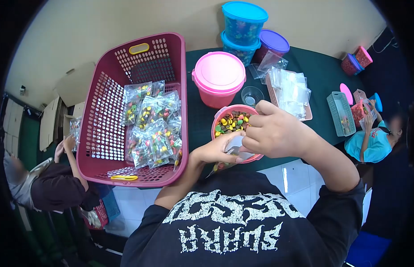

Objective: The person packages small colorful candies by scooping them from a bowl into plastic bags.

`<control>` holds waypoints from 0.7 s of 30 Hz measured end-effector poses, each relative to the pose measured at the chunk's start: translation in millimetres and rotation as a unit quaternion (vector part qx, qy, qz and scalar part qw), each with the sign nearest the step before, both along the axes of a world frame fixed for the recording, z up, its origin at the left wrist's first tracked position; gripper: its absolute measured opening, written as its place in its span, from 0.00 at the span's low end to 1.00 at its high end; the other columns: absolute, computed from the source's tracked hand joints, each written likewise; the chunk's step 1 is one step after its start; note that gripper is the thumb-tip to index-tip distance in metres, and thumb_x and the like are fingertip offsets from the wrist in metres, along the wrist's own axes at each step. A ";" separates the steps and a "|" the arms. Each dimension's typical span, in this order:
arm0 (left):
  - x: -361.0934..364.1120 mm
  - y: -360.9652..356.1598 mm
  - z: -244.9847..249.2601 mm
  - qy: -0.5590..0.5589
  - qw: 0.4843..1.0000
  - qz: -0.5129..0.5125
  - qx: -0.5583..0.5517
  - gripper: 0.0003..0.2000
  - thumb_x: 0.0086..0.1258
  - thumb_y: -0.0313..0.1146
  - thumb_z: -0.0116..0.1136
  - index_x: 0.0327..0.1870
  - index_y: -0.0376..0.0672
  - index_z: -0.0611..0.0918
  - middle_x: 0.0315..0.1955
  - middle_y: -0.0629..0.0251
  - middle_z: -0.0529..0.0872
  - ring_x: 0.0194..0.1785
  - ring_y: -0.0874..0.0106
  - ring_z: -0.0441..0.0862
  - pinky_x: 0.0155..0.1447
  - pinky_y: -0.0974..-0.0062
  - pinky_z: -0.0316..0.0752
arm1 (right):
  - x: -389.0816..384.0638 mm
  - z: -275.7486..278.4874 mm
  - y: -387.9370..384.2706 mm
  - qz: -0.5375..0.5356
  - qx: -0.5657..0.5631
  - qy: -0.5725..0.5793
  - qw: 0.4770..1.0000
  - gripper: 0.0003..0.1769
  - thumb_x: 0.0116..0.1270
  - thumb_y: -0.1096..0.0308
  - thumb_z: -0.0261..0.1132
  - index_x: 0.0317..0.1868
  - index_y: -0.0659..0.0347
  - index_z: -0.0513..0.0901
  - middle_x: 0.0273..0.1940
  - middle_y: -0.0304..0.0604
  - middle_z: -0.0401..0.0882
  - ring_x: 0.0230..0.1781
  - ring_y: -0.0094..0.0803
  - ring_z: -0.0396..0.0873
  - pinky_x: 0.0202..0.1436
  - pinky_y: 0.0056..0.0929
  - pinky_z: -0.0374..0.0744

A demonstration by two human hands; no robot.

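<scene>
My left hand (218, 149) is closed around a small clear plastic bag (236, 146), held over the near rim of an open pink tub (214, 121). Colourful button-shaped candies (233, 121) fill this tub: yellow, green, red and brown. A few coloured pieces show below my left hand, at the bottom of the bag. My right hand (271, 131) is curled shut right at the bag's mouth, above the tub's right side. Whatever its fingers grip is hidden from view.
Left stands a maroon basket (93, 133) with several filled candy packets (153, 142). Behind the tub are a lidded pink tub (219, 73), a clear bowl (252, 95), empty bags (290, 89) in a tray, and stacked blue tubs (244, 26). People sit left (55, 182) and right (369, 142).
</scene>
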State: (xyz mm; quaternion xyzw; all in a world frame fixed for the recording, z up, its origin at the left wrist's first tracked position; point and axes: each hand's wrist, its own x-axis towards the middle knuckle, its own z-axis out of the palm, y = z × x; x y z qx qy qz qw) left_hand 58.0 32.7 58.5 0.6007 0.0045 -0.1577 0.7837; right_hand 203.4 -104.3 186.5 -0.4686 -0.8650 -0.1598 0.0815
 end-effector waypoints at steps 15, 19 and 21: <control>2.1 -7.0 -14.9 -0.062 0.989 -0.043 -0.129 0.41 0.51 0.42 0.70 0.65 0.36 0.64 0.50 0.61 0.76 0.52 0.72 0.74 0.57 0.74 0.70 | 8.9 20.3 -5.5 0.026 0.024 -0.001 0.999 0.16 0.53 0.58 0.67 0.18 0.53 0.70 0.18 0.30 0.69 0.24 0.25 0.71 0.39 0.28 0.67; -4.6 -9.3 -37.7 -0.048 0.981 0.038 -0.182 0.40 0.51 0.42 0.70 0.65 0.37 0.65 0.50 0.59 0.76 0.51 0.72 0.75 0.54 0.74 0.72 | 27.5 33.5 -16.3 -0.016 0.069 -0.001 0.997 0.18 0.50 0.58 0.70 0.18 0.54 0.68 0.17 0.32 0.66 0.22 0.26 0.69 0.35 0.29 0.65; -3.4 -6.4 -32.2 -0.096 0.971 0.061 -0.212 0.38 0.51 0.40 0.69 0.64 0.37 0.66 0.49 0.59 0.76 0.52 0.71 0.76 0.53 0.75 0.72 | 41.8 32.1 -19.7 -0.061 0.111 0.027 0.992 0.19 0.50 0.59 0.72 0.18 0.54 0.68 0.16 0.33 0.66 0.20 0.29 0.68 0.32 0.31 0.64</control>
